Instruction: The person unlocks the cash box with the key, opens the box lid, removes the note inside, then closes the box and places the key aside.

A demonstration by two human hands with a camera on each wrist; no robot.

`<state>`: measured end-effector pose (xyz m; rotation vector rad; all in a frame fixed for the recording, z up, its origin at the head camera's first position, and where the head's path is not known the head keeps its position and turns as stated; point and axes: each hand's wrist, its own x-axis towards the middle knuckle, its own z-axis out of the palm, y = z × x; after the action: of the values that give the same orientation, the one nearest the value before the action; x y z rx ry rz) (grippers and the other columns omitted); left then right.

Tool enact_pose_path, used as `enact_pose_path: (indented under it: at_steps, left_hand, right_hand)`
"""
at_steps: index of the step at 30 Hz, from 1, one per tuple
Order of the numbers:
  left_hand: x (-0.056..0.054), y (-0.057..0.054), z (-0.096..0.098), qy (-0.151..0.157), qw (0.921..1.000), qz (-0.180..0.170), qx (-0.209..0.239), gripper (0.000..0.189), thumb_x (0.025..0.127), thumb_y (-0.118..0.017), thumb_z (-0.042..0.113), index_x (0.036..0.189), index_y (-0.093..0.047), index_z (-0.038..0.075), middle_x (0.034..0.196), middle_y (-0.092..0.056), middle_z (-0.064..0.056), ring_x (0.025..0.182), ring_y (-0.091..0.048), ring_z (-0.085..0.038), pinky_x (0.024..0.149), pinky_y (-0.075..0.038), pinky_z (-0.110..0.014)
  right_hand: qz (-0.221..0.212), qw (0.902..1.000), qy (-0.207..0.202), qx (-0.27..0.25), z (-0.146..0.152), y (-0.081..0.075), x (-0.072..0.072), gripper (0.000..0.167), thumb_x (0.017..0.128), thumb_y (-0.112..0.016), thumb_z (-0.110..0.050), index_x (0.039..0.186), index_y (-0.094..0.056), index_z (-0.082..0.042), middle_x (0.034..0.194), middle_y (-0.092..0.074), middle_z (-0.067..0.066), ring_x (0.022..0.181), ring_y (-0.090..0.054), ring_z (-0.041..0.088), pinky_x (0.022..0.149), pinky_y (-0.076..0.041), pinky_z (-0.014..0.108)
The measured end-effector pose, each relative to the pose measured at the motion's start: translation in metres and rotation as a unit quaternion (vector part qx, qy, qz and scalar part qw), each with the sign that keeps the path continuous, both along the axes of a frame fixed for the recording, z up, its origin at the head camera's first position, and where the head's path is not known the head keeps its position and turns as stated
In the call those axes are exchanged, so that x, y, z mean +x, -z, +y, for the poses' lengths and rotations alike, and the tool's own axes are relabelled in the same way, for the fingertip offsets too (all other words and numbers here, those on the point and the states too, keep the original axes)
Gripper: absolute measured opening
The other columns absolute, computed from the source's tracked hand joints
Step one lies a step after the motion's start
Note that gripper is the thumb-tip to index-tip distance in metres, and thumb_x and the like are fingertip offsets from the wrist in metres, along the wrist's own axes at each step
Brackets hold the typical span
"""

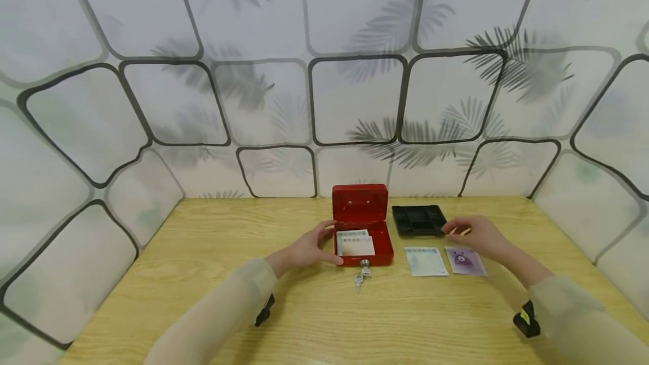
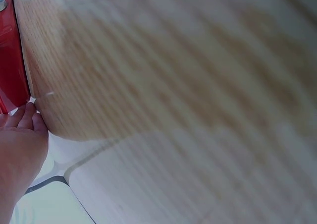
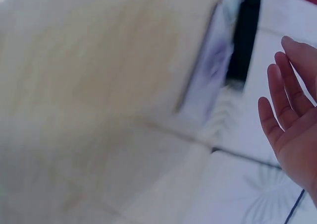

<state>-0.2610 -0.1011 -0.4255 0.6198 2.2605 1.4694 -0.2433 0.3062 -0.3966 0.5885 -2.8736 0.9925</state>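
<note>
A red metal cash box (image 1: 389,246) stands with its lid (image 1: 360,203) raised. Inside it lie pale printed slips (image 1: 357,244), stacked toward the left. Keys (image 1: 359,280) hang at the lock on its front. My left hand (image 1: 310,245) rests against the box's left side, thumb at the front corner. In the left wrist view its fingers (image 2: 25,117) touch the red wall. My right hand (image 1: 479,235) hovers over the near right corner of a black compartment tray (image 1: 418,219). In the right wrist view its fingers (image 3: 287,92) are loosely extended, with nothing visible between them.
On the wooden table (image 1: 314,320), in front of the tray, lie a pale greenish printed square (image 1: 426,262) and a purple square with a cartoon monster (image 1: 465,261). A patterned wall (image 1: 355,100) rises behind the table.
</note>
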Motion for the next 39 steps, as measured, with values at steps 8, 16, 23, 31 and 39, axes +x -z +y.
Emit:
enact_pose_path:
  at_steps: [8, 16, 23, 31, 39]
  left_hand:
    - [-0.002, 0.001, 0.000, -0.004, 0.9999, 0.002, -0.014, 0.089, 0.081, -0.081, 0.018, 0.151, -0.026, 0.010, 0.154, -0.032, -0.016, 0.142, -0.026, -0.029, 0.115, -0.022, -0.043]
    - [-0.002, 0.002, 0.001, -0.008, 0.9998, 0.001, -0.019, 0.091, 0.081, -0.082, 0.019, 0.151, -0.025, 0.011, 0.153, -0.033, -0.016, 0.142, -0.027, -0.029, 0.114, -0.022, -0.043]
    - [-0.003, 0.002, 0.001, -0.012, 0.9998, -0.001, -0.017, 0.091, 0.080, -0.082, 0.018, 0.151, -0.025, 0.010, 0.153, -0.034, -0.016, 0.142, -0.028, -0.029, 0.114, -0.022, -0.043]
    - [-0.003, 0.002, 0.000, -0.012, 0.9997, -0.002, -0.023, 0.089, 0.081, -0.081, 0.021, 0.151, -0.026, 0.011, 0.153, -0.034, -0.016, 0.142, -0.028, -0.030, 0.114, -0.022, -0.046]
    - [-0.001, 0.000, 0.000, -0.012, 0.9995, -0.003, -0.030, 0.090, 0.082, -0.081, 0.021, 0.151, -0.025, 0.011, 0.153, -0.033, -0.016, 0.142, -0.027, -0.029, 0.115, -0.022, -0.045]
  right_hand:
    - [-0.016, 0.9956, -0.059, -0.071, -0.049, -0.012, -0.013, 0.022, 0.087, -0.073, -0.008, 0.104, -0.069, 0.005, 0.092, -0.069, 0.006, 0.078, -0.064, 0.016, 0.069, -0.053, 0.027]
    - [-0.028, 0.9930, -0.081, -0.080, -0.097, -0.006, -0.025, 0.020, 0.087, -0.073, -0.008, 0.104, -0.070, 0.003, 0.093, -0.069, 0.005, 0.079, -0.063, 0.019, 0.070, -0.054, 0.030]
    - [-0.054, 0.9945, -0.071, -0.055, -0.129, 0.002, -0.035, 0.019, 0.088, -0.072, -0.011, 0.104, -0.070, -0.001, 0.095, -0.068, 0.002, 0.084, -0.061, 0.019, 0.075, -0.054, 0.036]
    - [-0.060, 0.9947, -0.068, -0.047, -0.149, 0.008, -0.040, 0.016, 0.088, -0.072, -0.008, 0.103, -0.070, -0.005, 0.095, -0.068, 0.001, 0.088, -0.063, 0.020, 0.080, -0.055, 0.039]
    - [-0.066, 0.9915, -0.111, -0.015, -0.164, 0.013, -0.040, 0.020, 0.088, -0.073, -0.011, 0.106, -0.070, -0.005, 0.100, -0.069, 0.001, 0.090, -0.064, 0.019, 0.082, -0.054, 0.037]
